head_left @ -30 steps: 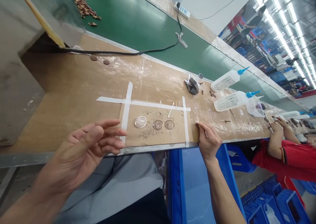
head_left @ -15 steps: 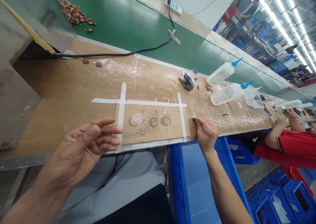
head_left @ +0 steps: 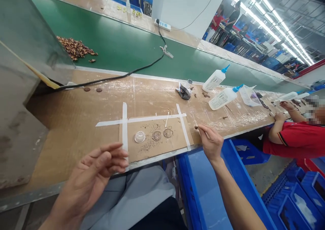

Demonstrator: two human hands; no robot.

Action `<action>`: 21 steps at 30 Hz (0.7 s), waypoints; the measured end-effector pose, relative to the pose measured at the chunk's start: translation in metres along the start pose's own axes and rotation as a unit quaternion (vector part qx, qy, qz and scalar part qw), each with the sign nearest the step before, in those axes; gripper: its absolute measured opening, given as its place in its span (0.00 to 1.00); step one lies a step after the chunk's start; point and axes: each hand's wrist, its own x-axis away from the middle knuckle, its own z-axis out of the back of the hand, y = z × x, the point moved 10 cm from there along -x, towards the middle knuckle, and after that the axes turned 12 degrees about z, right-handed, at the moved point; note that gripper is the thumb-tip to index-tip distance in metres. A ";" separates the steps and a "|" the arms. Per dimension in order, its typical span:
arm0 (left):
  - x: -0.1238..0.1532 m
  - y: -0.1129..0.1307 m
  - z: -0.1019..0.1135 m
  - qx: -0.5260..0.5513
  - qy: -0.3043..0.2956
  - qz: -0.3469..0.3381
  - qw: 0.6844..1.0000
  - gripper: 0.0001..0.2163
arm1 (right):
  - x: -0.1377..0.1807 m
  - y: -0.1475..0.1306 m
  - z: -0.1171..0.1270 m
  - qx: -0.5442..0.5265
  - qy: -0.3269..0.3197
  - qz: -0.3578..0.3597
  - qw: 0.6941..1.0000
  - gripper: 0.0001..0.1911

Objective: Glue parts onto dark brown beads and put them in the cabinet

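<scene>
Two near bottles point(head_left: 214, 80), labels point(head_left: 218, 101) unreadable | left hand point(head_left: 95, 174) loosely spread | right hand point(head_left: 211, 143) pinching small brown piece point(head_left: 196, 127)

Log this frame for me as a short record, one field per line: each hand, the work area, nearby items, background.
Left hand: left hand open, fingers apart, nothing seen in it
Right hand: right hand pinching a small dark piece, too small to identify
Work area: cardboard sheet edged with white tape; on it three round pieces in a row, dark specks and a white-tipped stick
Nearby: two blue-tipped bottles; black cable
Background: brown pile on green surface; co-worker's red sleeve
</scene>
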 end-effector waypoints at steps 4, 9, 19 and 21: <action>0.016 -0.008 -0.050 -0.056 -0.026 -0.002 0.998 0.13 | 0.006 -0.050 0.010 -0.151 0.047 -0.127 0.979 0.07; 0.017 -0.029 -0.098 -0.068 -0.056 -0.001 0.996 0.22 | 0.004 -0.120 -0.010 -0.297 -0.013 -0.159 0.941 0.04; 0.016 -0.006 -0.108 -0.100 -0.012 -0.039 0.994 0.17 | -0.004 -0.147 -0.041 -0.423 0.002 -0.163 0.891 0.02; 0.016 -0.001 -0.112 -0.113 -0.006 -0.055 0.992 0.15 | -0.002 -0.145 -0.042 -0.440 0.002 -0.181 0.880 0.03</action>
